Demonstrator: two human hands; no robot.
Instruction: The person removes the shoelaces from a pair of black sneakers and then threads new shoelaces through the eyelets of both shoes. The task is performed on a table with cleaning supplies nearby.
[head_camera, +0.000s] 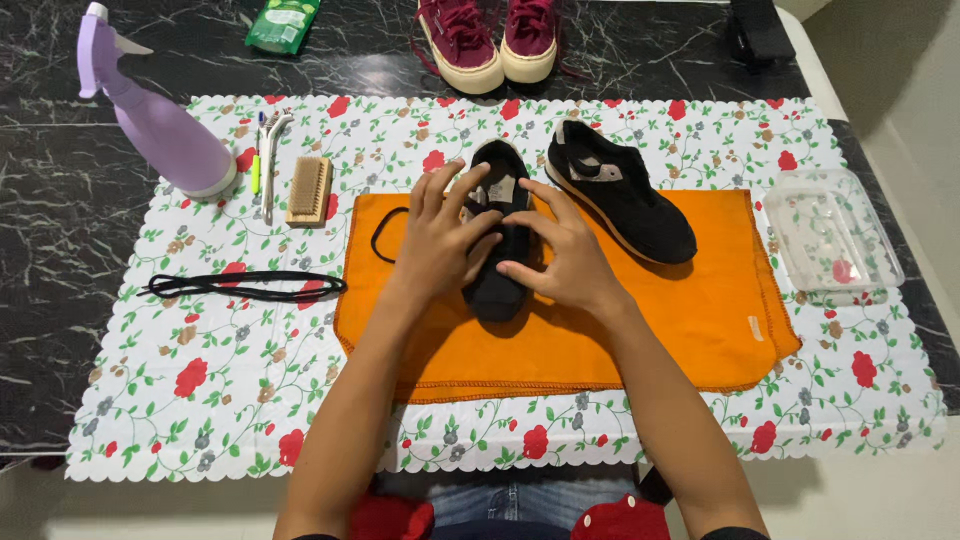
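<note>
A black shoe lies on an orange cloth, toe toward me. My left hand rests on its left side, fingers spread over the opening. From the right, my right hand grips the same shoe, thumb pressing its upper. A black lace loop trails from under my left hand. The second black shoe lies untouched just to the right, also on the cloth.
A floral mat covers the dark marble table. On it: a purple spray bottle, toothbrushes, a wooden brush, a loose black lace, a clear plastic tub. Maroon sneakers and a green packet lie beyond.
</note>
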